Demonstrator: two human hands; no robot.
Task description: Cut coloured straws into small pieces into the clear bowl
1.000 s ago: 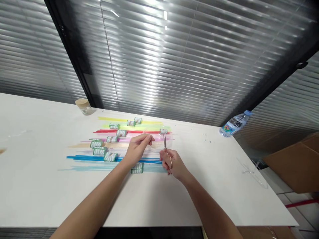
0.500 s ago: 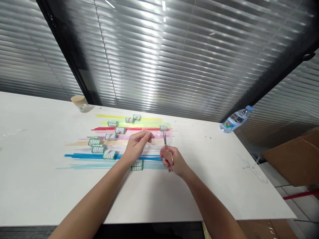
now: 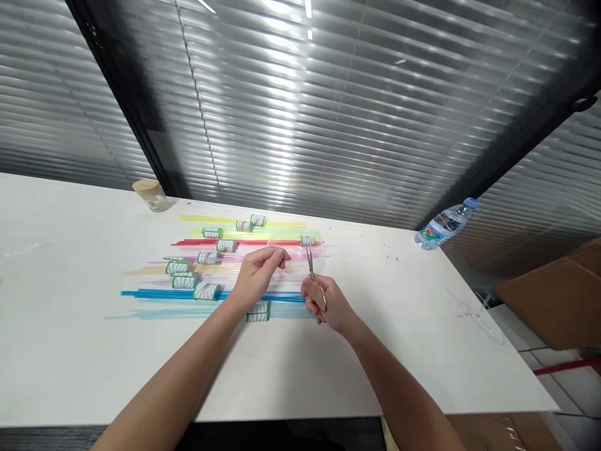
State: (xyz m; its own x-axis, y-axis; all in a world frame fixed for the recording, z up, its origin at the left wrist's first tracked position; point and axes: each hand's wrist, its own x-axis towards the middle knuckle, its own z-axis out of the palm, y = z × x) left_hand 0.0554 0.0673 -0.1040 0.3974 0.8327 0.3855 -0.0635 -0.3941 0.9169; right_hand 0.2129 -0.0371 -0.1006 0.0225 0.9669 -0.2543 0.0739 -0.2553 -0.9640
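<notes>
My right hand (image 3: 326, 300) is closed around the rose-gold handles of a pair of scissors (image 3: 310, 262). Their slim blades point away from me and are slightly apart. To the left, my left hand (image 3: 263, 269) has thumb and forefinger pinched together on what looks like a thin clear strand (image 3: 323, 257), curving faintly toward the blades. Beneath both hands lie bundles of coloured thin sticks; blue sticks (image 3: 150, 294), red sticks (image 3: 197, 242) and light-blue sticks (image 3: 154, 313) stand out. Green-and-white patterned paper bands (image 3: 207, 291) wrap the bundles.
A jar with a tan lid (image 3: 149, 193) stands at the table's back left. At the back right edge is a water bottle (image 3: 446, 225). A clear looped strand (image 3: 476, 317) lies on the white table (image 3: 399, 363) at right. Blinds (image 3: 291, 125) rise behind; a cardboard box (image 3: 554, 294) sits beyond the right edge.
Almost nothing differs. Both hands and the scissors keep their places, and the view has shifted only very slightly.
</notes>
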